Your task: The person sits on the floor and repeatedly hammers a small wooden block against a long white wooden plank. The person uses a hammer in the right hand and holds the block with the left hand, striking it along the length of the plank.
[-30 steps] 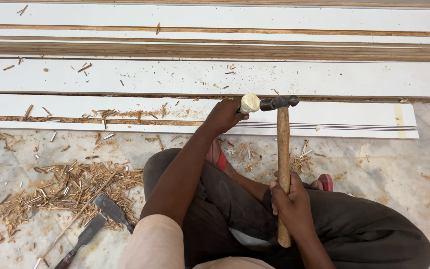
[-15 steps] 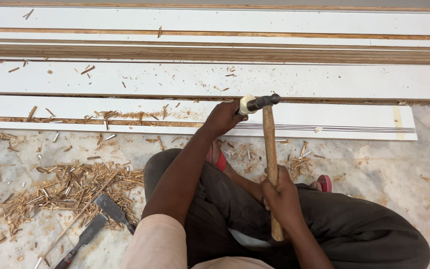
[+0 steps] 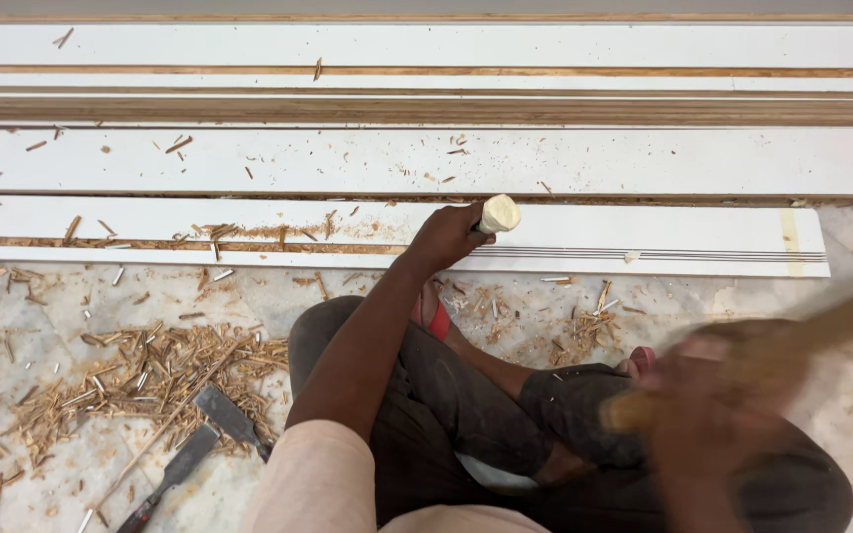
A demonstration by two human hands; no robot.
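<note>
My left hand (image 3: 449, 235) grips a chisel with a pale wooden handle (image 3: 497, 213), set against the front white board (image 3: 703, 237) where a groove runs along it. The chisel's blade is hidden by the hand. My right hand (image 3: 718, 410) is a blur at the lower right, closed around a wooden hammer handle (image 3: 792, 350) that slants up to the right edge; the hammer's head is out of view. I sit cross-legged in dark trousers behind the board.
Several long white and wood-edged boards (image 3: 426, 158) lie side by side across the floor. A pile of wood chips (image 3: 150, 370) covers the marble floor at the left. Two flat metal chisels (image 3: 199, 444) lie beside my left knee.
The hammer was resting head-down on the chisel's handle; now my right hand has swung it back and to the right, away from the chisel. My left hand has stayed put.
</note>
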